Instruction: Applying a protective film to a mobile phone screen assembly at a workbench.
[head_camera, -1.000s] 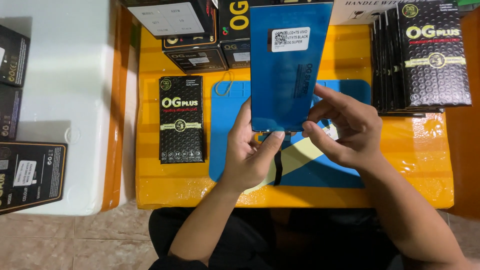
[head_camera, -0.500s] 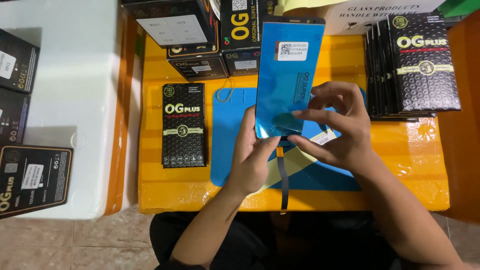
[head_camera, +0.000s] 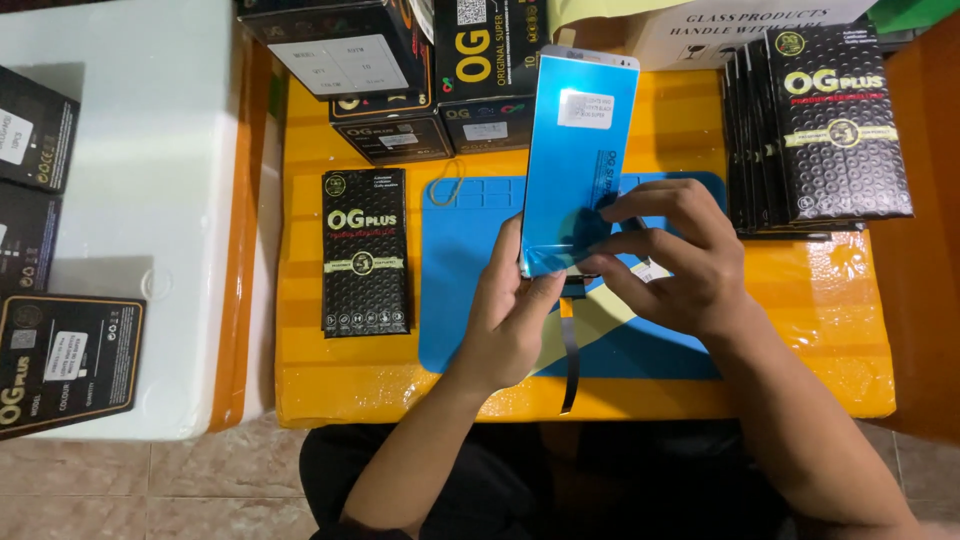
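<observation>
Now both hands pinch the blue-filmed phone screen (head_camera: 580, 150) upright: left hand (head_camera: 510, 320) gripping at seven o'clock, right hand (head_camera: 675, 255) clamped at five, above the blue mat (head_camera: 465, 260)

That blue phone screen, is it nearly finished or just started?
Out of its box already: the phone screen panel is held up by the left hand and right hand. The right hand's fingers pinch its blue film near the lower edge. Left: the film still covers it, and its black ribbon cable hangs loose.

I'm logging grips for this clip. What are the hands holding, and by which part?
Both hold the blue-filmed phone screen panel by its lower end: left hand at the bottom-left edge, right hand pinching the bottom-right.
</observation>
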